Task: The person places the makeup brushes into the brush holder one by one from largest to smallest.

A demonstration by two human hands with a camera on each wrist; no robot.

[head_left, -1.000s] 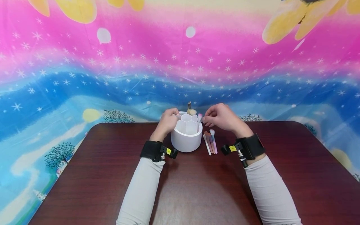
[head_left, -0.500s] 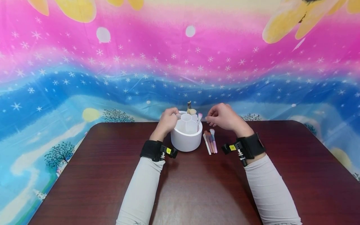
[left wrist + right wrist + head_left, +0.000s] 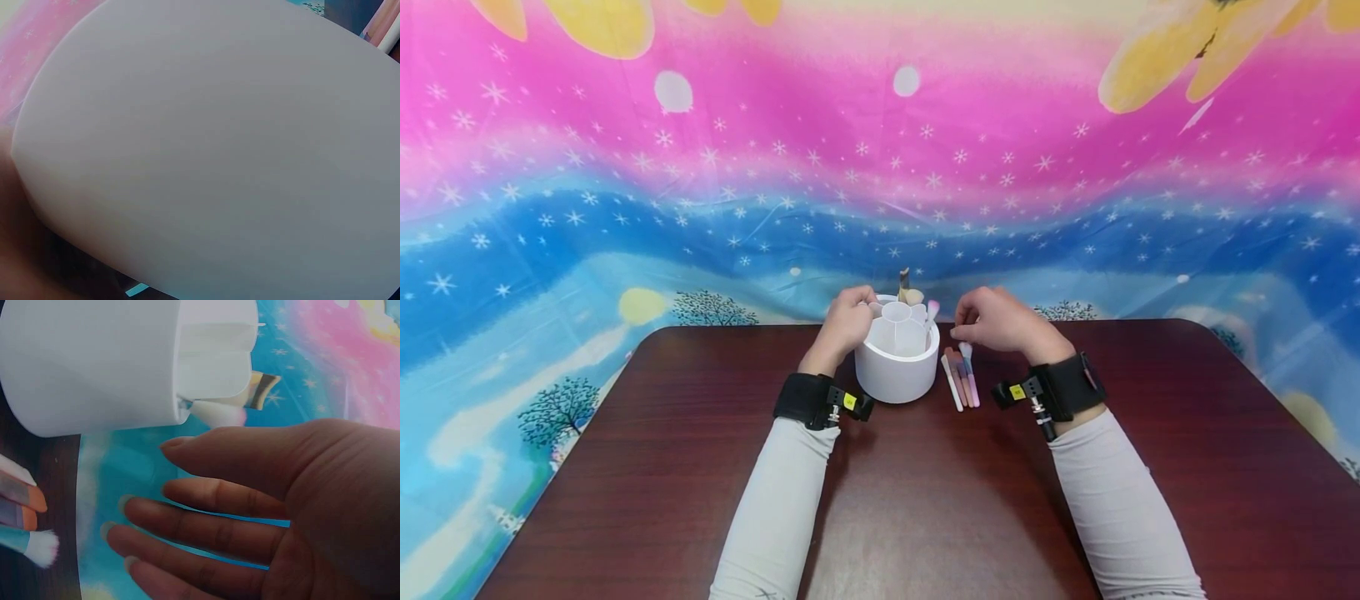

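**Brush holder (image 3: 895, 379), white and round, stands near the far edge of the tabletop (image 3: 737, 500)**

The outer body is a smooth, plain white cylinder with a thick round rim and no marking on the side that shows. Inside it sits a thin-walled, slightly translucent insert, with petal-shaped compartments set around a round one in the middle. The holder is upright. At its right side a fluffy brush (image 3: 932, 312) leans outward, its white bristles ending in pink. Toward the back rise a cream-coloured brush head (image 3: 913, 297) and, above it, a gold-and-dark tip (image 3: 904, 283).

The left hand (image 3: 848, 321) is at the left rim, its grip clamped on the holder with the fingers curled in; the left wrist view is almost filled by the white wall. The right hand (image 3: 1000, 321) is just right of the holder, its grip apart, with thumb and fingers separated and nothing between them.

Below the right fingertips, four loose brushes (image 3: 960, 379) lie side by side on the tabletop, just beside the holder: one white-handled, two brownish, one with white bristles and a pink handle.
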